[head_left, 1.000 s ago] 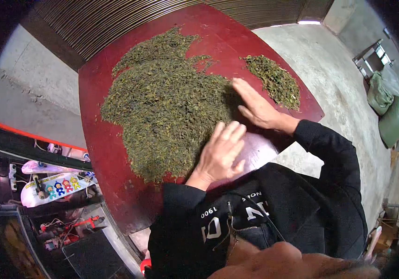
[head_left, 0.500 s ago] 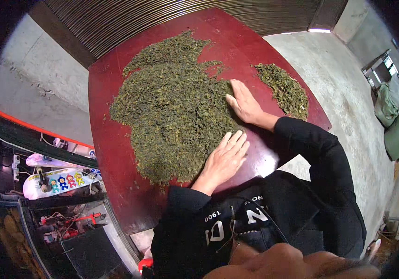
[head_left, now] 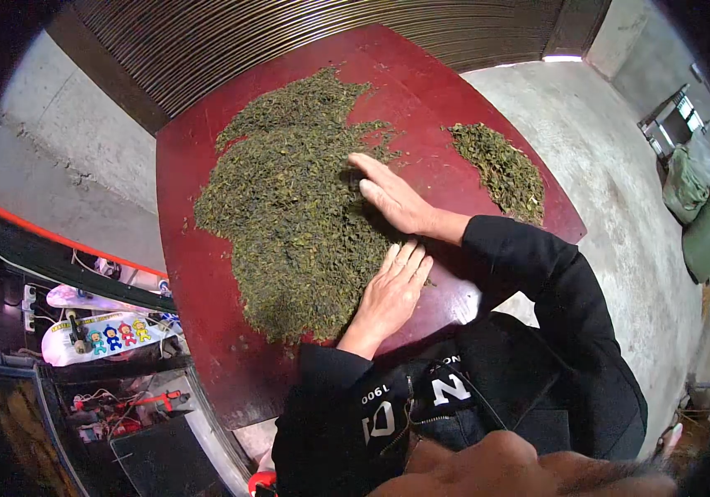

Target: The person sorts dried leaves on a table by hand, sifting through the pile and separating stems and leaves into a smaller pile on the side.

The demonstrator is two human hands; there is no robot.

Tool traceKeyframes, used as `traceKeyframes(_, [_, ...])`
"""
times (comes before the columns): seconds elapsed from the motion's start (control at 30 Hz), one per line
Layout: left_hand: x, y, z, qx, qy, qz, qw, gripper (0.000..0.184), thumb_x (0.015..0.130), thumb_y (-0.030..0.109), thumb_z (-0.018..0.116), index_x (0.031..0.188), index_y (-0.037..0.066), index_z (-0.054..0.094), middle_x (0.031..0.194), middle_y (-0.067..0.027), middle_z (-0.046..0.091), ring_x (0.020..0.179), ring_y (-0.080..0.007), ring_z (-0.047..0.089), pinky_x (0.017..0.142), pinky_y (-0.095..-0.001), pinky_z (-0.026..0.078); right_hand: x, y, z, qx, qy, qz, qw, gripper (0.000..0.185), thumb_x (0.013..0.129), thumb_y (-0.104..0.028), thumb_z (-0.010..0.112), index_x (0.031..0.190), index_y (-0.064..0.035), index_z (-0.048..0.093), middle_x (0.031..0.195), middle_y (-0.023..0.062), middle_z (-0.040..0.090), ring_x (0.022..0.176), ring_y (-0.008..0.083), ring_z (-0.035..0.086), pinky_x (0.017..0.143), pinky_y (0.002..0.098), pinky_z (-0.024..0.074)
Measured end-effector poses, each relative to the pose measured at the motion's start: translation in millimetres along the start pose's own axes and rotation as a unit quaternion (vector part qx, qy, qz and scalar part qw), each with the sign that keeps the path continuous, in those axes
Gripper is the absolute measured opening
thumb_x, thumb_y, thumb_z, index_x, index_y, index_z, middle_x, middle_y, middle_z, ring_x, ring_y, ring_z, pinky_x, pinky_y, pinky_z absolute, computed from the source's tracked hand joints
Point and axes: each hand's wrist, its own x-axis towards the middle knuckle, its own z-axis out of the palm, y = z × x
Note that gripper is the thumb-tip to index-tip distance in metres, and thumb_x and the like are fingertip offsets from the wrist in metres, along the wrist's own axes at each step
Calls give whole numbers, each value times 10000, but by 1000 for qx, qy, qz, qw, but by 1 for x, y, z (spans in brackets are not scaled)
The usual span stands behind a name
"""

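A broad heap of dark green dried leaves, like tea leaves [head_left: 289, 199], spreads over the red table [head_left: 421, 91]. Along the heap's near right edge lies my left hand [head_left: 390, 291], palm down with its fingers stretched out. My right hand [head_left: 392, 195] reaches over the heap's right side, tilted on edge with fingers straight and thumb apart, touching the leaves. Neither hand grasps anything that I can see. A smaller pile of coarser leaves [head_left: 500, 172] rests near the table's right edge, beyond my right forearm.
Ribbed shutter [head_left: 289, 41] stands behind the table. At left are a skateboard [head_left: 102, 335] with cartoon figures and red tools with cables [head_left: 131, 407]. Green sacks [head_left: 703, 224] lean against the right wall, across the concrete floor [head_left: 595, 157].
My right hand has moved left and slightly down, pushing into the heap's right edge. My left hand has shifted a little left and down. The camera view has tilted slightly.
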Motion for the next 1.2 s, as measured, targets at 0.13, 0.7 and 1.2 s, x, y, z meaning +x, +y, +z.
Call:
traceKeyframes(0.13, [4,4,-6,6,5,0,1000,395,866,114,564,1237,-23,551,1354,-173,526,1344,-328,430,1158,-456,301,12,-19,6,-1,-25,-61,998,584,1045,-373,341,1486,7,289,1549,220,278,1437,354,263,1184,431,222])
traceKeyframes(0.7, [0,1,-3,-16,15,-7,1000,393,846,104,625,1217,-11,566,1348,-168,532,1362,-328,412,1159,-465,298,-51,61,-107,-575,-106,-38,810,693,1001,-547,318,1423,-4,403,1518,200,351,1440,404,231,1178,516,152])
traceKeyframes(1.2, [0,1,-6,-21,22,-7,999,380,837,108,642,1191,-13,575,1346,-173,528,1360,-331,411,1158,-462,301,-4,50,-111,-707,-183,125,671,782,998,-606,237,1472,10,332,1541,201,320,1472,359,185,1200,499,98])
